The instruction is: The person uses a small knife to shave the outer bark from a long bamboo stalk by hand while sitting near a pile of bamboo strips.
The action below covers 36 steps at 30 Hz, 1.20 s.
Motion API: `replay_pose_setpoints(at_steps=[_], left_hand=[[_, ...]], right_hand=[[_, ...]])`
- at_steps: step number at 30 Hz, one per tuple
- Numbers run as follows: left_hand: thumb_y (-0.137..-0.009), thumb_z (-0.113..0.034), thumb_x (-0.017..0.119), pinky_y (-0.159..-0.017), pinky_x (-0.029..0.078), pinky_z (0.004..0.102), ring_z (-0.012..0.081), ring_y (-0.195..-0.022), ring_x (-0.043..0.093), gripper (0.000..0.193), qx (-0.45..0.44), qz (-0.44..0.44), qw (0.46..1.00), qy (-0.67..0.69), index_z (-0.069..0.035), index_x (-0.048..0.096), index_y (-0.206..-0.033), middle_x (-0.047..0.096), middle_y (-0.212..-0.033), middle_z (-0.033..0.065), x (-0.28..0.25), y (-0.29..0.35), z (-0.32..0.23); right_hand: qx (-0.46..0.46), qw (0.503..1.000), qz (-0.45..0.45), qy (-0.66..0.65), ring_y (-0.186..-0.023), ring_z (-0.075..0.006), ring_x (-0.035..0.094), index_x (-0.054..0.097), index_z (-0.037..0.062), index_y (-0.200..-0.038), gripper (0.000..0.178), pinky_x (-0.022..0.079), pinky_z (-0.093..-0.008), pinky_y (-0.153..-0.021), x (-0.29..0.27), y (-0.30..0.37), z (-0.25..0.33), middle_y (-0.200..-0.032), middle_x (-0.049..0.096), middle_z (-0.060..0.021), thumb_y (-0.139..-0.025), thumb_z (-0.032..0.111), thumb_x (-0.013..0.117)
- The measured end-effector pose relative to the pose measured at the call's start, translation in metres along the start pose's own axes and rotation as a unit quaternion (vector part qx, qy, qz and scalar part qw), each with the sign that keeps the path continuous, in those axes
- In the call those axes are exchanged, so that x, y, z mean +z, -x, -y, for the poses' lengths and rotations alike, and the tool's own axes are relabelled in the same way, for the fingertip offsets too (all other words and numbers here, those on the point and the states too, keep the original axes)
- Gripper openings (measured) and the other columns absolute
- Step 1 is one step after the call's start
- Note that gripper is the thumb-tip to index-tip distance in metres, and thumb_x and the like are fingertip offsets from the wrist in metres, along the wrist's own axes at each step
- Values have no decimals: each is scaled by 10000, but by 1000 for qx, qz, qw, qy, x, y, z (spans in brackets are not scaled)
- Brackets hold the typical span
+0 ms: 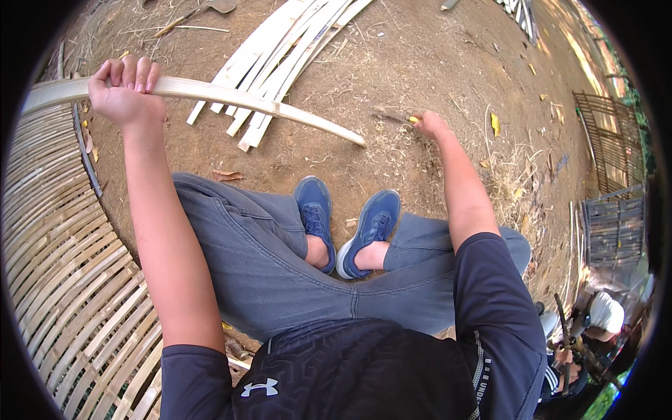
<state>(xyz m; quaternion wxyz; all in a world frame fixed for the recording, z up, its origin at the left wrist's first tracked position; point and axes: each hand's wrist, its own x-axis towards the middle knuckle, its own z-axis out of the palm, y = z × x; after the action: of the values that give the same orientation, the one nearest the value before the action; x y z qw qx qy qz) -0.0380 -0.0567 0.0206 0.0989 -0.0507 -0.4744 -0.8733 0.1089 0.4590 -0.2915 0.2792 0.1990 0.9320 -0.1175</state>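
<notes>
My left hand (128, 91) is closed around a long, pale bamboo strip (224, 96), with its fingers curled over the top edge. From the left rim the strip runs across to a free end in the middle, above my shoes. Out to the right, my right hand (430, 124) is closed on the yellow handle of a knife (393, 116). Its thin, dark blade points left toward the strip's free end, and a gap separates the two. Beyond the held strip, a loose pile of split bamboo strips (280, 56) lies on the dirt.
A slatted bamboo platform (77, 266) fills the left side. Curly shavings (518, 182) and dry leaves are scattered over the brown dirt ground (448, 63). Woven bamboo panels (612, 136) stand at the right. Another person (605, 315) in white headwear is at the lower right.
</notes>
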Motion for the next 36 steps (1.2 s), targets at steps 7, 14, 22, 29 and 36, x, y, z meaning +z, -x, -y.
replay_pose_setpoints(at_steps=[7,14,22,29,36], left_hand=[[-869,-195,374,-394,219,262,111,-403,226,278,9,22,1000,2,-159,288,-606,269,-506,-8,10,11,-9],[-877,-223,378,-385,211,266,109,-399,217,286,14,37,999,1,-170,275,-615,253,-506,-17,14,14,-12],[-863,-212,373,-387,203,264,109,-400,205,289,12,5,1000,-17,-169,261,-601,250,-498,-12,1,11,-8],[-852,-210,369,-390,194,268,112,-400,197,291,13,-8,999,-34,-169,251,-589,248,-491,-6,-1,4,-10],[-846,-218,375,-373,184,256,111,-387,205,300,-1,34,999,4,-168,255,-576,253,-477,-8,9,7,-10]], right_hand=[[-62,976,-62,199,-1198,-213,569,660,323,-1231,327,463,-460,-961,-33,49,-34,-1204,658,-31,-909,267,663],[-64,987,-123,80,-1077,-296,644,638,239,-1268,347,509,-461,-925,-41,40,-1,-1150,678,-127,-925,292,625],[-88,977,-53,184,-1220,-237,555,659,285,-1233,337,419,-482,-1023,-3,36,12,-1257,631,-42,-920,174,601],[-115,975,-78,172,-1156,-247,551,638,274,-1270,382,458,-446,-947,-30,67,-19,-1144,609,-47,-894,212,652],[-69,992,93,47,-1098,-281,620,626,177,-1297,392,473,-426,-991,-41,85,-8,-1193,661,-110,-912,244,658]])
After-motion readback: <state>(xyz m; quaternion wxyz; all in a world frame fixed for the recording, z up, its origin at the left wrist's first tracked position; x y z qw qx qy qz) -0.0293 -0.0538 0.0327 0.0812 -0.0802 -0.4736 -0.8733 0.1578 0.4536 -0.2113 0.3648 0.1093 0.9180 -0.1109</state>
